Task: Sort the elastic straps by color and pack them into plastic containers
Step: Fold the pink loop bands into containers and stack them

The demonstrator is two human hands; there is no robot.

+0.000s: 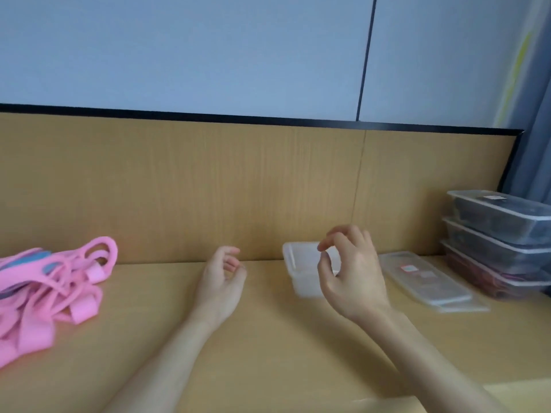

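Note:
A heap of pink elastic straps (50,290), with a bit of blue among them, lies at the left edge of the wooden table (268,338). An empty clear plastic container (301,266) stands near the back panel at centre right. My right hand (348,272) hovers just in front of it, fingers loosely curled and apart, holding nothing. My left hand (222,281) floats over the table's middle, palm turned inward, fingers curled and empty. Neither hand touches the straps or the container.
Two clear lids (429,278) lie flat to the right of the container. A stack of three lidded containers (501,242) with dark and reddish contents stands at the far right. A wooden back panel (208,189) rises behind the table; a grey curtain (533,144) hangs at the right.

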